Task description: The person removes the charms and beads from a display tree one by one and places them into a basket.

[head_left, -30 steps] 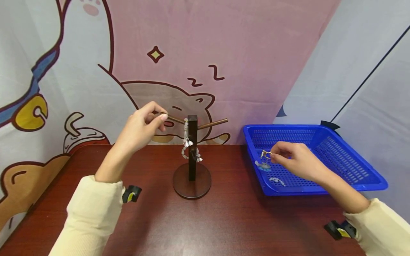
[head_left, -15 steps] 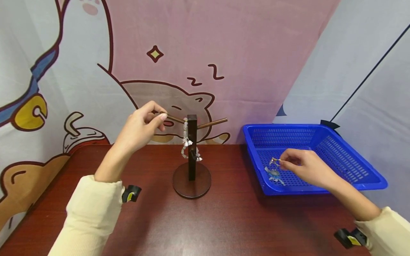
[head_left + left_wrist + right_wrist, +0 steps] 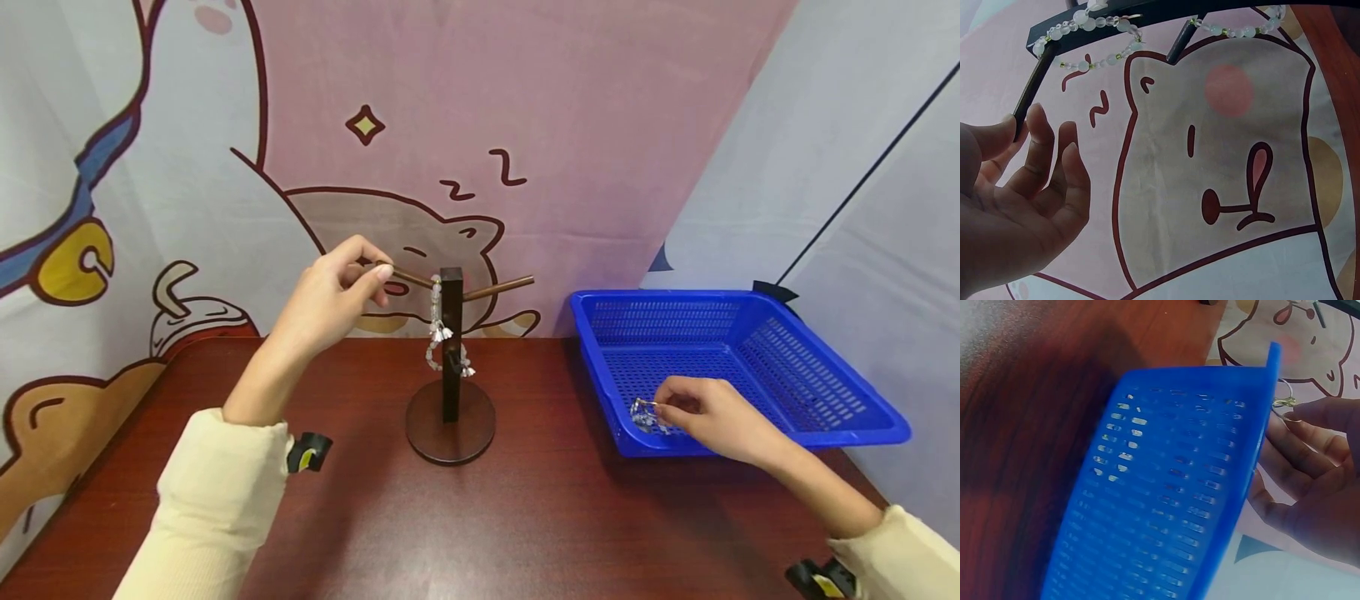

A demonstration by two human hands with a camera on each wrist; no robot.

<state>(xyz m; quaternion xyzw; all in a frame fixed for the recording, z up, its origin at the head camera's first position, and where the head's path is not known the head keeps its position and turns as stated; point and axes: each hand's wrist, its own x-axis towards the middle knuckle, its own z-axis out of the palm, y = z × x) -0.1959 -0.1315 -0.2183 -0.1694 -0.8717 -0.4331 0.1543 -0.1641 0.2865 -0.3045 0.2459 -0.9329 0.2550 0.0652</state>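
Observation:
A dark wooden stand (image 3: 451, 367) with a round base stands mid-table, two thin pegs sticking out of its top. A clear bead bracelet (image 3: 436, 327) hangs on it by the post. My left hand (image 3: 377, 272) pinches the tip of the left peg (image 3: 1030, 90); the beads (image 3: 1088, 24) show just above in the left wrist view. My right hand (image 3: 660, 408) is low inside the blue basket (image 3: 750, 304), near its front left corner. It pinches a small clear trinket on a metal ring (image 3: 642, 412); the ring (image 3: 1284, 404) peeks past the basket wall (image 3: 1166, 487).
The basket sits at the right of the dark red table (image 3: 525, 517), right of the stand. A cartoon-printed cloth (image 3: 450, 125) hangs close behind. Cream sleeves cover both forearms.
My right hand has sunk with the trinket from above the basket floor down to its front left corner. The left hand and the stand have stayed put.

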